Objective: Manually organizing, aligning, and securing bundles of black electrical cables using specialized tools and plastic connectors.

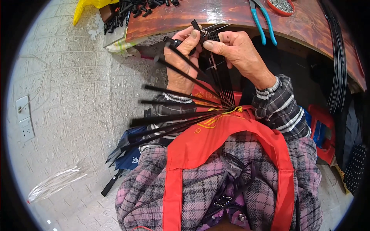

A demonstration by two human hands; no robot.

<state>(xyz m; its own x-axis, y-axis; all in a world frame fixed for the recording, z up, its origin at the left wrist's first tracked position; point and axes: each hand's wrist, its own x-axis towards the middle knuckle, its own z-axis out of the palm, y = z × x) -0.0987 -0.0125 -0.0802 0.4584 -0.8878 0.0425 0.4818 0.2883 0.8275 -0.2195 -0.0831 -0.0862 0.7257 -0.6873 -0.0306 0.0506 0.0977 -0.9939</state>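
Observation:
Both hands are raised in front of the table's near edge, working on a black umbrella frame. My left hand (182, 63) is closed around its upper end, beside a short black tubular piece (168, 40). My right hand (243, 54) pinches at the same end, thumb and fingertips together by the thin ribs (220, 75) hanging between the hands. Other black ribs (165, 118) fan out to the left from a gathered point above the red apron (181, 152) on my lap. Thin silvery wires (217, 26) stick out above my fingers. Fingers cover the joint itself.
On the brown table (177, 17) lie teal-handled pliers (262, 23), a red dish (281, 7) of small metal bits, and several black parts (135, 9). Black rods (338, 65) hang over its right edge. A dark blue umbrella (129, 150) is beside my left leg, a red stool (325, 131) to the right.

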